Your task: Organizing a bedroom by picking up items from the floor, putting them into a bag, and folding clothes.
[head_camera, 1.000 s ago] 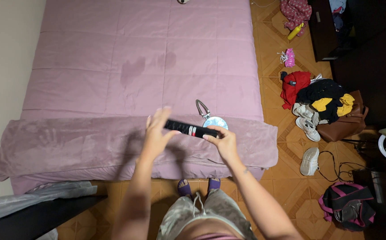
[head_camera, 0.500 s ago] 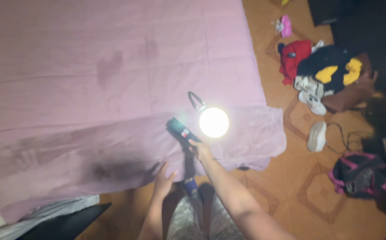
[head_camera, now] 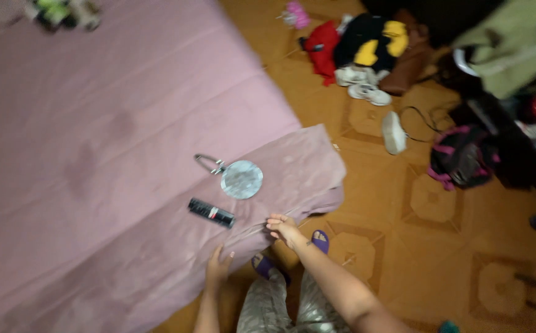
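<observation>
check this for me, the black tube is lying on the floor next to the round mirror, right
Not quite. In the head view the black tube lies on the pink blanket on the bed, next to the round mirror, not on the floor.

Left hand (head_camera: pixel 218 266) low near the bottom edge, forearm coming up almost vertical, fingers straight and together, pointing up, palm flat down. Right hand (head_camera: pixel 284 227) higher and to its right, forearm running diagonally from the lower right, fingers curled in a loose pinch. Hands apart, not touching. Both arms bare.
</observation>
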